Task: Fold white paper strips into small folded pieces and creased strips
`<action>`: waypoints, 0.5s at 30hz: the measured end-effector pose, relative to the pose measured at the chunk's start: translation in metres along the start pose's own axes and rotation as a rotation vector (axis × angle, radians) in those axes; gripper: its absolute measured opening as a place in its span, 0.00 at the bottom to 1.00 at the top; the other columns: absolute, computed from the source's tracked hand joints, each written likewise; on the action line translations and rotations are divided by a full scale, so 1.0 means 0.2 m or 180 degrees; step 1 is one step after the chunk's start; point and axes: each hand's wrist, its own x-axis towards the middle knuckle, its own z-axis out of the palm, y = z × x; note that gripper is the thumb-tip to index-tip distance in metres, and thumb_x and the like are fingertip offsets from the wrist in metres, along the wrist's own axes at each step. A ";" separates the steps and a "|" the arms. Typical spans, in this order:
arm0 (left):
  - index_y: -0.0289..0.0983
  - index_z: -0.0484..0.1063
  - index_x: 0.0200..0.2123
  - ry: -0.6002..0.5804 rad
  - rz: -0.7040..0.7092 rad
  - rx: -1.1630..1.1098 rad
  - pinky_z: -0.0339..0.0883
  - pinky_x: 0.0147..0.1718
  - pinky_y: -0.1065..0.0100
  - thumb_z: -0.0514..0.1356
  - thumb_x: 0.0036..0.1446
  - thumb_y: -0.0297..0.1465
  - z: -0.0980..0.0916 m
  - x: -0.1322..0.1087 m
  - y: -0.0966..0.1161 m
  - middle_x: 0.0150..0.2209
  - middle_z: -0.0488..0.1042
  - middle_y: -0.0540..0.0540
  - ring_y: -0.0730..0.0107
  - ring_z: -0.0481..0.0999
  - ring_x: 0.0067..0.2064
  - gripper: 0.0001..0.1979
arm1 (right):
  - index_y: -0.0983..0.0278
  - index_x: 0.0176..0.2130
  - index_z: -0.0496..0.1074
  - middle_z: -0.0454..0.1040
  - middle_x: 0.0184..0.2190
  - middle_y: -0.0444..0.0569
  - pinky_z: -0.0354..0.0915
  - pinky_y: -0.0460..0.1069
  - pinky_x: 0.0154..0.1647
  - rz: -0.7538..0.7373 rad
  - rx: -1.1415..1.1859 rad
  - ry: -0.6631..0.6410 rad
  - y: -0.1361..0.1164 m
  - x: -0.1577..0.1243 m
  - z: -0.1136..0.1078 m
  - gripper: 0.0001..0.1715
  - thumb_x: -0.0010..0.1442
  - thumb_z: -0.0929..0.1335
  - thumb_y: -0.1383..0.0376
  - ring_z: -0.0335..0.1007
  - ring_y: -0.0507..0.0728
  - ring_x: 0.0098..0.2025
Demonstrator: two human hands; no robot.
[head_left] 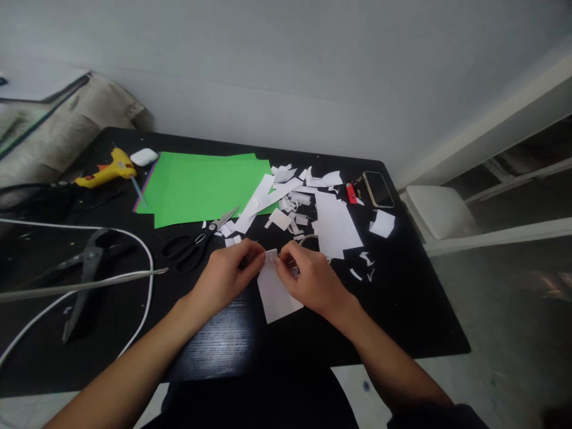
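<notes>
Two hands, yours: left hand [227, 271] and right hand [308, 277] both pinch top edge of white paper piece [277, 298], near middle of table [402, 310]. Fold under fingertips hard to make out. One scissors [196, 241], one glue gun [107, 170], one phone [378, 189]. One white case [143, 157] shut, contents hidden. Scraps [295, 202] too many to count.

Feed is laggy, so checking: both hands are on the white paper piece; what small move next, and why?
Probably press the top edge flat: left hand and right hand both pinch the white paper piece there, and the scissors lie untouched.
</notes>
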 end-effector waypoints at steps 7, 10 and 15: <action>0.39 0.76 0.40 0.0111 0.0056 -0.0055 0.69 0.29 0.72 0.61 0.67 0.34 0.01 -0.01 0.00 0.30 0.79 0.51 0.73 0.77 0.29 0.06 | 0.61 0.35 0.70 0.76 0.34 0.47 0.71 0.51 0.37 0.0086 -0.0003 -0.0074 0.03 0.00 0.04 0.08 0.67 0.72 0.66 0.75 0.56 0.35; 0.39 0.76 0.40 0.0087 0.0043 -0.0085 0.69 0.29 0.71 0.61 0.67 0.34 0.01 -0.01 0.00 0.30 0.79 0.51 0.72 0.78 0.29 0.06 | 0.61 0.35 0.72 0.76 0.34 0.47 0.71 0.52 0.39 0.0053 -0.0013 -0.0166 0.04 0.01 0.03 0.08 0.68 0.71 0.67 0.75 0.57 0.36; 0.39 0.76 0.40 0.0040 -0.0037 -0.0081 0.68 0.30 0.71 0.61 0.67 0.34 0.00 0.00 0.00 0.30 0.79 0.51 0.72 0.78 0.30 0.06 | 0.62 0.36 0.70 0.75 0.34 0.48 0.71 0.52 0.38 0.0061 -0.0014 -0.0242 0.02 0.01 0.00 0.08 0.69 0.68 0.69 0.74 0.57 0.36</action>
